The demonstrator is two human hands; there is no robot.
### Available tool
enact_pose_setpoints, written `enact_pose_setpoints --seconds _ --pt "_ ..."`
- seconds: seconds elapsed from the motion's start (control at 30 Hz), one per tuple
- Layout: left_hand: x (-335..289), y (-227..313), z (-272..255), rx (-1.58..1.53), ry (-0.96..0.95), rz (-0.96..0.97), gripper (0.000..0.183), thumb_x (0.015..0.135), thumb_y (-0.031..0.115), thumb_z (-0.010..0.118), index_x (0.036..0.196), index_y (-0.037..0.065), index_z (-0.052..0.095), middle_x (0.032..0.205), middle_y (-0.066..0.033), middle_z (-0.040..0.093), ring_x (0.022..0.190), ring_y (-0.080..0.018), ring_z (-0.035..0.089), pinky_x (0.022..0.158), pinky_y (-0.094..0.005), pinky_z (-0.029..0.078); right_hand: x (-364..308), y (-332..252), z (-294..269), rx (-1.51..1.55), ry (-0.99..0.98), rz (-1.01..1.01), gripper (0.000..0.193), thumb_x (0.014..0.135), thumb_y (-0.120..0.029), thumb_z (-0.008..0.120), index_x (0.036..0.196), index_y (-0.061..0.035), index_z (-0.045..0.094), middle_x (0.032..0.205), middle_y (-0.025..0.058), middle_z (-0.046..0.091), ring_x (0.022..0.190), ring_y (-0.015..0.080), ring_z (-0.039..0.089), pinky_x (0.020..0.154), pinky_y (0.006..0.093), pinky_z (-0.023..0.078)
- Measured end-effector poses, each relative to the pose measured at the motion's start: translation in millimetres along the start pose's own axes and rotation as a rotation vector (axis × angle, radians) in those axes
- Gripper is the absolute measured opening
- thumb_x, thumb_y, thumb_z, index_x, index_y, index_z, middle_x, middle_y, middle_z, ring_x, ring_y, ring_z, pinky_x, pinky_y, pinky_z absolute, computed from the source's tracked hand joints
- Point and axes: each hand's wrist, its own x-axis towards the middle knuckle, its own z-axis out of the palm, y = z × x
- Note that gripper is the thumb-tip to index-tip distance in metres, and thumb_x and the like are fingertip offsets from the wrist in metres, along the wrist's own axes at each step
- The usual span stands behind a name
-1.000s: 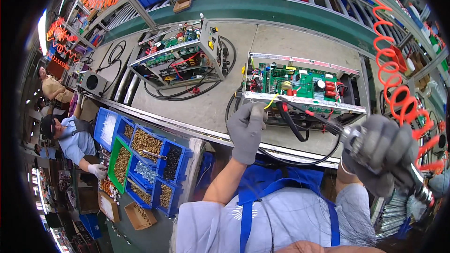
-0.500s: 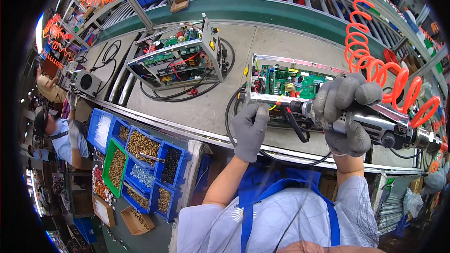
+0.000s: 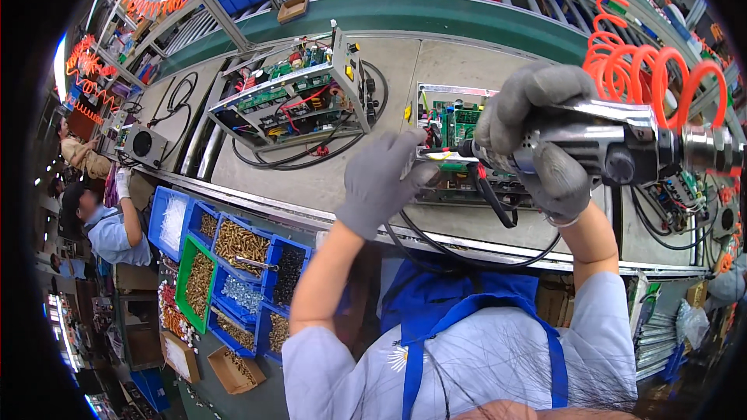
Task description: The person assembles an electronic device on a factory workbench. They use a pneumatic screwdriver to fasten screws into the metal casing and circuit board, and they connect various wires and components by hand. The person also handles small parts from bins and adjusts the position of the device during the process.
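In the head view, an air tool [image 3: 626,157] is gripped by the gloved right hand [image 3: 537,140] at three o'clock. Its nose is held at the near edge of the open circuit unit [image 3: 465,118], at two o'clock. Whether anything is pinched by the left hand [image 3: 383,183], at the unit's eight o'clock, cannot be told. Fastening seems under way; steady nose alignment is called for.
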Motion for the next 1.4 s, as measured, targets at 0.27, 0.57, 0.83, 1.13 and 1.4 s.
enact_pose_setpoints --seconds 0.27,0.57,0.83,1.13,1.4 --pt "33 -21 -2 -0.083 -0.282 0.188 0.030 0.074 0.041 0.074 0.078 0.012 0.066 0.073 -0.0100 0.060 0.068 -0.0317 0.063 0.059 -0.0432 0.049 28 6 19 -0.293 0.025 0.120 0.040 0.088 -0.013 0.063 0.126 -0.0057 0.053 0.106 0.0119 0.060 0.077 0.0140 0.060 0.059 0.0272 0.050" --pt "17 -26 0 -0.128 -0.253 0.059 0.037 0.073 0.042 0.076 0.075 0.009 0.062 0.075 -0.0121 0.060 0.070 -0.0355 0.063 0.060 -0.0457 0.047 58 15 55 -0.272 -0.044 -0.025 0.036 0.087 -0.001 0.055 0.123 0.0010 0.060 0.101 0.0109 0.067 0.068 0.0085 0.061 0.055 0.0209 0.048" --pt "19 -23 5 -0.151 -0.189 0.037 0.036 0.072 0.042 0.077 0.072 0.010 0.062 0.072 -0.0125 0.061 0.069 -0.0354 0.063 0.058 -0.0455 0.047 58 26 37 -0.252 0.000 -0.010 0.044 0.089 -0.014 0.063 0.130 0.0008 0.056 0.108 0.0082 0.066 0.074 0.0081 0.061 0.060 0.0202 0.049" --pt "14 -16 1 -0.191 -0.228 -0.066 0.034 0.072 0.038 0.078 0.069 0.008 0.062 0.070 -0.0146 0.060 0.067 -0.0368 0.062 0.058 -0.0453 0.046 59 33 24 -0.187 -0.011 -0.011 0.047 0.092 -0.022 0.061 0.133 0.0002 0.053 0.108 0.0075 0.064 0.076 0.0086 0.061 0.060 0.0213 0.049" --pt "16 -15 1 -0.201 -0.249 -0.097 0.034 0.072 0.036 0.079 0.073 0.006 0.063 0.070 -0.0154 0.061 0.068 -0.0366 0.063 0.059 -0.0446 0.047 80 41 28 -0.231 -0.052 0.011 0.040 0.091 -0.016 0.060 0.127 0.0004 0.057 0.100 0.0076 0.065 0.070 0.0092 0.060 0.061 0.0237 0.049"
